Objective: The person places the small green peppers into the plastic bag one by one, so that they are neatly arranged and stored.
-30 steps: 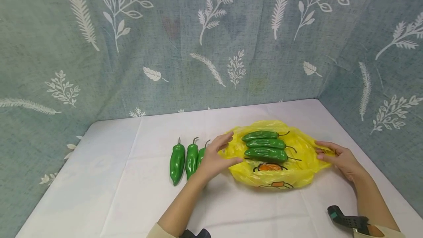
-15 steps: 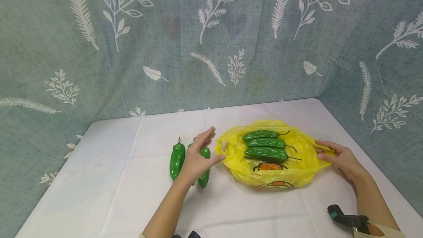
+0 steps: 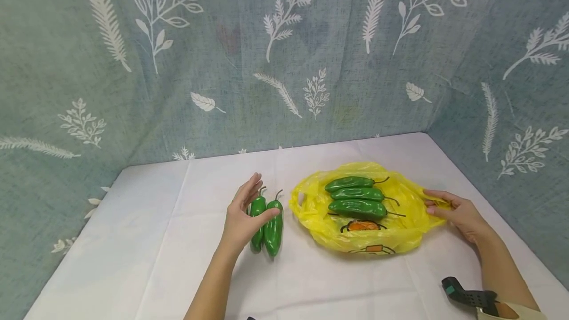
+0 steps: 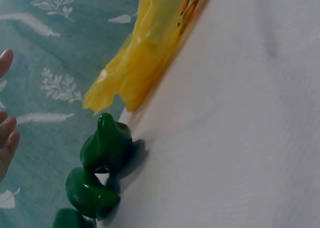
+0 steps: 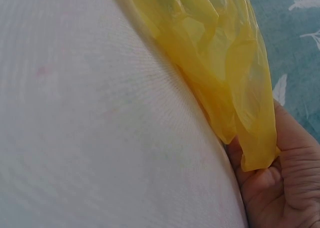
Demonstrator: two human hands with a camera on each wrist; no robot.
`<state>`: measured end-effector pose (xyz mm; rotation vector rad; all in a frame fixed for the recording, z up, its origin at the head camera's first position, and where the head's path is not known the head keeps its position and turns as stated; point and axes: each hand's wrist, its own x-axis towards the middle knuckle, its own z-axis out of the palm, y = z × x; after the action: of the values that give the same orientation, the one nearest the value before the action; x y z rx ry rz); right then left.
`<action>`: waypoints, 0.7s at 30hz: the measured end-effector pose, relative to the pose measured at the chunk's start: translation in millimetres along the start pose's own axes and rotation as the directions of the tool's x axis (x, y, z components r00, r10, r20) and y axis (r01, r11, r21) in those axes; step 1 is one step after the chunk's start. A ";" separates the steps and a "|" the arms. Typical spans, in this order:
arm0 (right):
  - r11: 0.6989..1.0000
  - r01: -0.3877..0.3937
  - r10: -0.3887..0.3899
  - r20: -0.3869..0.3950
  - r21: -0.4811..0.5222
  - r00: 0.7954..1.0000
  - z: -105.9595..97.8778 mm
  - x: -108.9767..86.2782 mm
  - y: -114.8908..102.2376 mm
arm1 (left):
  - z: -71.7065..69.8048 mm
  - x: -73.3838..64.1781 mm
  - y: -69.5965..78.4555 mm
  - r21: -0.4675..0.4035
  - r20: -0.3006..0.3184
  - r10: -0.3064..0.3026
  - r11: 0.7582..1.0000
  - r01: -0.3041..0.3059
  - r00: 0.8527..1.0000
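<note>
My left hand (image 3: 242,216) hovers over the loose green chili peppers left of the bag, its thumb and fingers spread apart with nothing between them. Two of these peppers show: one green pepper (image 3: 273,233) right of the thumb, another (image 3: 257,243) partly behind the hand. A third pepper (image 4: 69,219) peeks in at the bottom of the left wrist view; the hand hides it from the head camera. My right hand (image 3: 462,214) pinches the right handle of a yellow plastic bag (image 3: 411,226) between thumb and fingers. Lying on the bag are three green peppers (image 3: 357,208), side by side.
A white cloth covers the table (image 3: 338,285). Behind it and along the right hangs a blue-green curtain (image 3: 222,127) with white leaf prints. A black strap device (image 3: 467,294) sits on the right wrist. The bag's left handle loop (image 3: 300,198) lies loose toward the loose peppers.
My left hand has moved left, away from the bag's left handle, to above the loose peppers. The handle now lies free there. My right hand keeps its place at the bag.
</note>
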<state>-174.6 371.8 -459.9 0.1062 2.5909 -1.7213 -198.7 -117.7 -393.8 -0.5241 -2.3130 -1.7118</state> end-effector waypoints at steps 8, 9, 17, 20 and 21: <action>1.000 0.012 -0.012 0.004 0.016 1.000 -0.6 -0.7 0.1 | -15.9 0.0 3.7 0.067 -0.065 -0.021 0.997 0.025 0.998; 1.000 0.018 -0.018 0.003 0.016 1.000 -0.6 -1.1 0.5 | -18.2 0.5 -1.2 0.076 -0.074 -0.022 0.997 0.027 0.997; 1.000 0.016 -0.016 -0.002 0.000 1.000 -0.1 -1.8 0.2 | -31.0 1.0 -22.9 0.091 -0.121 -0.087 0.991 0.098 0.989; 1.000 0.017 -0.017 0.000 -0.001 1.000 -0.4 -1.8 -0.3 | -33.2 0.7 -27.4 0.092 -0.130 -0.123 0.987 0.135 0.984; 1.000 0.021 -0.021 0.000 0.000 1.000 -0.4 -1.7 -0.3 | -33.6 0.8 -29.0 0.095 -0.132 -0.136 0.984 0.149 0.982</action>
<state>-172.9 372.0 -459.3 0.0790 2.6012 -1.7275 -212.4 -157.1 -408.8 -0.2298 -2.3841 -1.6213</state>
